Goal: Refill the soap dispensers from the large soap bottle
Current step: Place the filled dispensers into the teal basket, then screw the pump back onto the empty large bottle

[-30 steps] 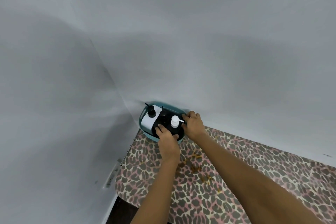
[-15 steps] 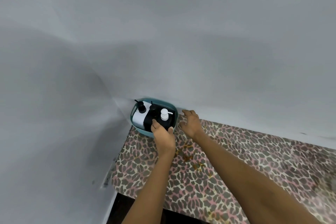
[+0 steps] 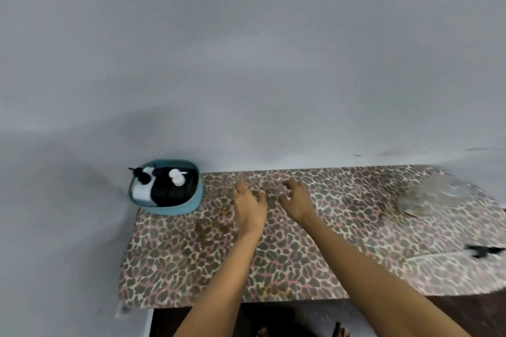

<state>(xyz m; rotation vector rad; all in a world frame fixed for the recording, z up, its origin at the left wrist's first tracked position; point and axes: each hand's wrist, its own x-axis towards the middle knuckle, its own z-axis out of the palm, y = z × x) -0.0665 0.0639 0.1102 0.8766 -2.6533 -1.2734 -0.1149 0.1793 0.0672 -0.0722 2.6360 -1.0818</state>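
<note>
A bench (image 3: 273, 295) covered in leopard-print cloth (image 3: 342, 227) is standing against a plain grey wall (image 3: 273, 76). At the bench's back left corner a teal tub (image 3: 167, 209) is sitting on the cloth, touching the wall. The soap dispensers are standing upright inside it, long axes vertical. A white dispenser (image 3: 141, 191) is filling the tub's left side, its black pump nozzle pointing left. Just beside it, a black dispenser (image 3: 169, 194) is carrying a white pump whose nozzle is pointing right, along the wall. The frame is blurred, so any label is unreadable.

Both hands are reaching over the middle of the bench, near its back edge and well apart from the tub. The left hand (image 3: 250, 208) is hovering palm down, its fingers (image 3: 241, 186) loosely spread and holding nothing. The right hand (image 3: 297, 201) is just beside it, fingers (image 3: 287, 183) loosely curled around nothing.

Brownish stains (image 3: 210, 223) are marking the cloth between the tub and the left hand. Toward the back right corner a clear smeared shape (image 3: 435, 194) is lying, too blurred to identify. A small black object (image 3: 484, 250) is lying at the right edge.
</note>
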